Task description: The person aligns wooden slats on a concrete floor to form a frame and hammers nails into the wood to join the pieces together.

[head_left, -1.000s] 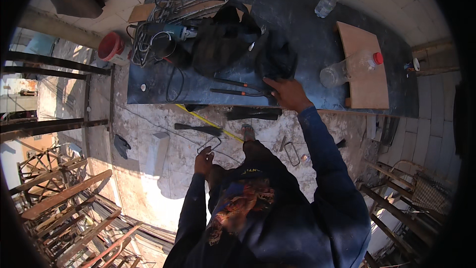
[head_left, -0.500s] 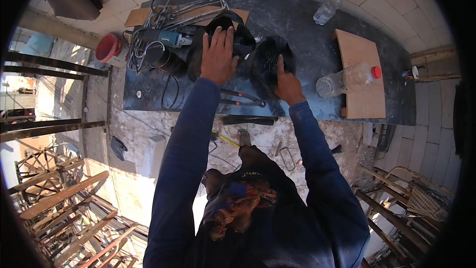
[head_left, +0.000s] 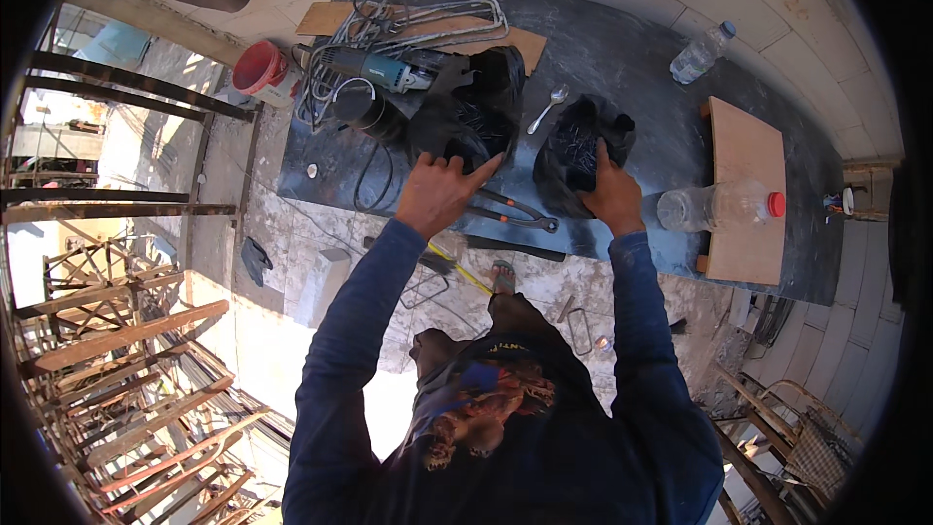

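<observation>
My left hand (head_left: 437, 196) is at the near edge of a black plastic bag (head_left: 498, 78), its fingers bent over the rim and one digit stretched to the right. Thin dark pieces, perhaps nails or wire, show inside this bag. A second black bag (head_left: 556, 157), with similar thin pieces in it, stands to the right. On its right rim is my right hand (head_left: 616, 196), index finger stretched along the inside and thumb at the near side. Long-handled pincers (head_left: 515, 214) with orange bands lie between the hands, near the table edge. Behind them lies a metal spoon (head_left: 547, 109).
An angle grinder (head_left: 374, 68), coiled cable (head_left: 335, 49) and a black cylinder (head_left: 374, 117) crowd the table's left. To the right are a wooden board (head_left: 748, 156), a large clear bottle (head_left: 690, 209) and a small bottle (head_left: 702, 53). A red bucket (head_left: 260, 68) stands beyond the left edge.
My left hand has moved off the top of the left bag to its near rim, leaving the bag's opening in sight. The whole view has shifted. My right hand stays at the right bag.
</observation>
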`<state>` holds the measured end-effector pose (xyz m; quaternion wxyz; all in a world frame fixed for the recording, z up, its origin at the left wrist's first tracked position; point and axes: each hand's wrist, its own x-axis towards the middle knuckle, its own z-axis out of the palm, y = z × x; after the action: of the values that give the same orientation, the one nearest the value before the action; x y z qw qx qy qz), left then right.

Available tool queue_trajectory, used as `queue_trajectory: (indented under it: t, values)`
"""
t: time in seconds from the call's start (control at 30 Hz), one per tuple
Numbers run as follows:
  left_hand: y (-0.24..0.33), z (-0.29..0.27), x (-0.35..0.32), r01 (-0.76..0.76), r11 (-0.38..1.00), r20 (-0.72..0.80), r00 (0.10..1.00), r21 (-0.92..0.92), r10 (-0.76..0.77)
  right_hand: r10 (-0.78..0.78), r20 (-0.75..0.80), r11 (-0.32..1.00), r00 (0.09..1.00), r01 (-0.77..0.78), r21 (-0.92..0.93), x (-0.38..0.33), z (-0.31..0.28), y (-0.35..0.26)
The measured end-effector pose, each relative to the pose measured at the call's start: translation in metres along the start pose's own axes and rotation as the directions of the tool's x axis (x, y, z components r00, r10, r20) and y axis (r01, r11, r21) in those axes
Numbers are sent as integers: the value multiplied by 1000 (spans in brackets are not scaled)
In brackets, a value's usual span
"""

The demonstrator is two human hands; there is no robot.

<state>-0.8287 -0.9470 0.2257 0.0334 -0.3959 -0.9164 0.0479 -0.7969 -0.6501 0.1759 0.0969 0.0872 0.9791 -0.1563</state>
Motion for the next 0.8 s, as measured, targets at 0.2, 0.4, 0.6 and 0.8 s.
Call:
queue_trajectory:
  t: [0.2,0.4,0.6,0.8]
  values:
    - [11,-19,-25,259,965,166,951,32,-261,-184,-169,978,968,197,63,7,4,-2]
    - [8,-14,-46,418,906,73,907,-63,-414,-170,-146,973,975,142,-180,11,23,6]
    - [5,-11,-63,435,879,40,899,-197,-436,116,-45,993,992,-116,18,37,38,19]
    - [31,-10,-81,343,884,-185,892,-319,-413,66,-214,998,975,-68,-6,40,39,21]
